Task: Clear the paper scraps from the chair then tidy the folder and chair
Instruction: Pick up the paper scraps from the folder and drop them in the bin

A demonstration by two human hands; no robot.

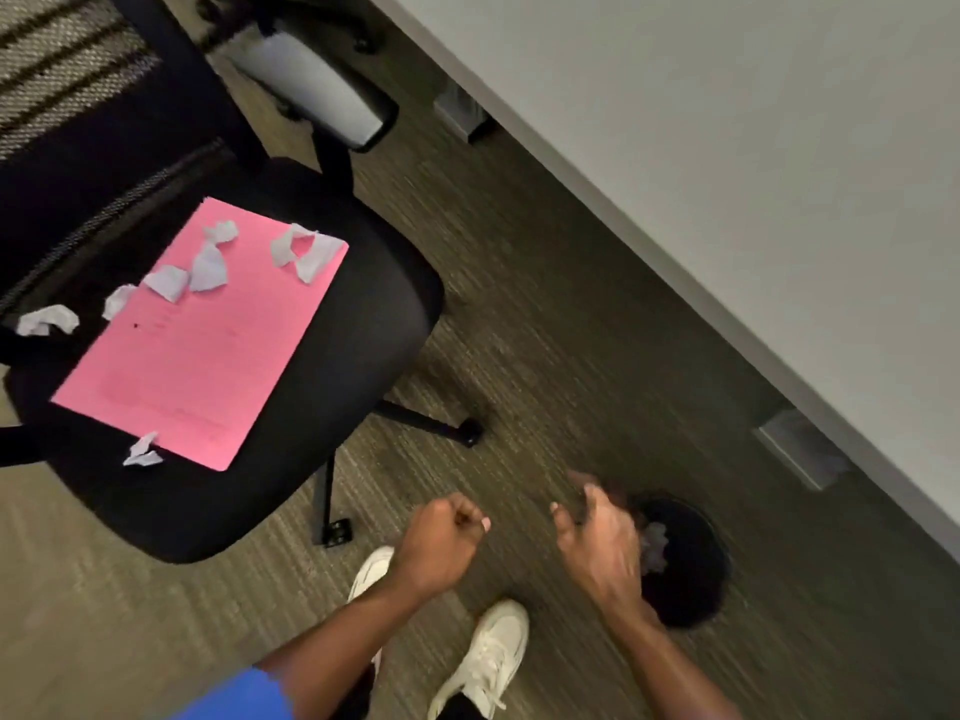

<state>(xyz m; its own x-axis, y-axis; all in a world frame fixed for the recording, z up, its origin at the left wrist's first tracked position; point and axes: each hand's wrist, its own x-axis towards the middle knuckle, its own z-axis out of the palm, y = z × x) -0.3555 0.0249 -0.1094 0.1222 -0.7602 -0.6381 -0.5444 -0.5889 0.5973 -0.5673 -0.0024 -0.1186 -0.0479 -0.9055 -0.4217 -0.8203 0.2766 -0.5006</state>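
A black office chair stands at the left with a pink folder lying flat on its seat. Several crumpled white paper scraps lie on the folder's far half and beside it on the seat, one near the folder's front corner. A black round bin sits on the carpet at the lower right with white scraps inside. My right hand hangs over the bin's near rim, fingers spread and empty. My left hand is curled into a fist beside it, nothing visible in it.
A pale desk top fills the upper right, its edge running diagonally, with metal legs beneath. The chair's armrest and wheeled base stick out toward the desk. My white shoes stand on the striped carpet.
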